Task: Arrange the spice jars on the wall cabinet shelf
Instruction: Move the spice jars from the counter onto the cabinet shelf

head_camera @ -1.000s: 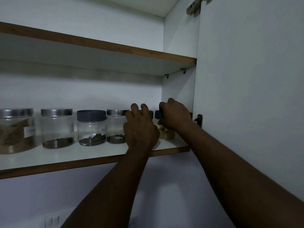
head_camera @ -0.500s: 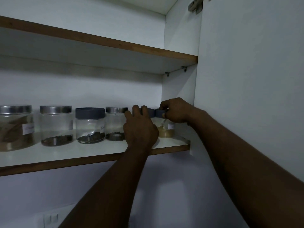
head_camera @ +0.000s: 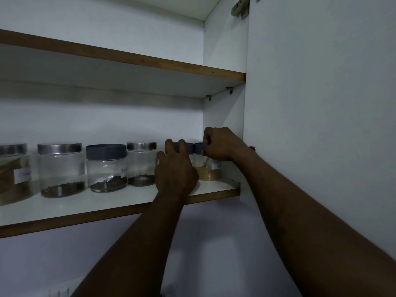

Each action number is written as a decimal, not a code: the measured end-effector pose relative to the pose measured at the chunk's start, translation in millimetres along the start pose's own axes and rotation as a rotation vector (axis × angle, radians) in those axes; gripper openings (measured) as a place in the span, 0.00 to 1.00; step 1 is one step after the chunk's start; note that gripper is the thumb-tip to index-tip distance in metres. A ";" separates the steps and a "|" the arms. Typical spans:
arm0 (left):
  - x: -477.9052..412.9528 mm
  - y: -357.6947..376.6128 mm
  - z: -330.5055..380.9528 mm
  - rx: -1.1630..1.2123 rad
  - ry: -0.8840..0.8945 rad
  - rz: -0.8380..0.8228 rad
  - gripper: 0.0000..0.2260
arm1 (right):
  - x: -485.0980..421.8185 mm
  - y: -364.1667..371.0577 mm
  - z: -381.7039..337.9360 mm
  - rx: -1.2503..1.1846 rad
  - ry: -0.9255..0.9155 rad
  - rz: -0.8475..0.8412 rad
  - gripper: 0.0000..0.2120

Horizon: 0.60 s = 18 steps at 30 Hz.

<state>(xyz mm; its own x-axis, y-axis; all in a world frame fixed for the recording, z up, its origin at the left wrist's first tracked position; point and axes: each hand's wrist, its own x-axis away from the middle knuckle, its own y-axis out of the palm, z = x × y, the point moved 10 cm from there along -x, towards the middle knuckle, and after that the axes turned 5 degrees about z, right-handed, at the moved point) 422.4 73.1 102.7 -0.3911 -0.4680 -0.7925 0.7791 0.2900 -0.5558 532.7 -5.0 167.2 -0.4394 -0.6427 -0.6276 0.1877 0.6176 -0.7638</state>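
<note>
Head view — left hand (head_camera: 175, 173) and right hand (head_camera: 222, 146) hold upright jars (head_camera: 209, 174).

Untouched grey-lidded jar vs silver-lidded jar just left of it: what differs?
Lid: the clear jar with the dark grey matte lid has a taller cap; the clear jar with the shiny silver metal lid has a flatter one.
Place: the grey-lidded jar stands nearer the left hand and right hand; the silver-lidded jar stands further left.
Shared: both upright on the white shelf, unheld, with a thin layer of dark spice.
</note>
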 end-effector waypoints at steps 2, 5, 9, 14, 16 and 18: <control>0.4 1.4 2.3 0.010 0.026 -0.002 0.33 | -0.2 -0.8 1.1 0.003 0.005 0.014 0.09; 0.0 6.3 4.9 0.042 0.061 -0.036 0.34 | 0.6 -1.0 2.8 0.009 0.011 0.038 0.09; -0.6 11.5 5.0 0.087 0.061 -0.088 0.40 | 3.1 -3.8 4.4 0.036 0.018 0.083 0.12; -1.7 10.6 -3.5 0.224 -0.029 -0.094 0.38 | 2.5 -3.8 2.7 0.040 0.027 0.079 0.13; -1.5 10.2 -6.2 0.247 -0.047 -0.082 0.38 | 2.8 -2.4 1.4 0.037 0.026 0.077 0.13; -0.8 12.3 -7.9 0.253 -0.051 -0.083 0.39 | 3.7 -1.3 0.5 0.051 0.023 0.085 0.13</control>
<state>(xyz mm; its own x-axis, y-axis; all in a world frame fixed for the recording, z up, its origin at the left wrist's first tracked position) 428.4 83.6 94.5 -0.4384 -0.5248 -0.7296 0.8455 0.0345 -0.5329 531.2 -8.4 165.8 -0.4396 -0.5780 -0.6875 0.2691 0.6455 -0.7148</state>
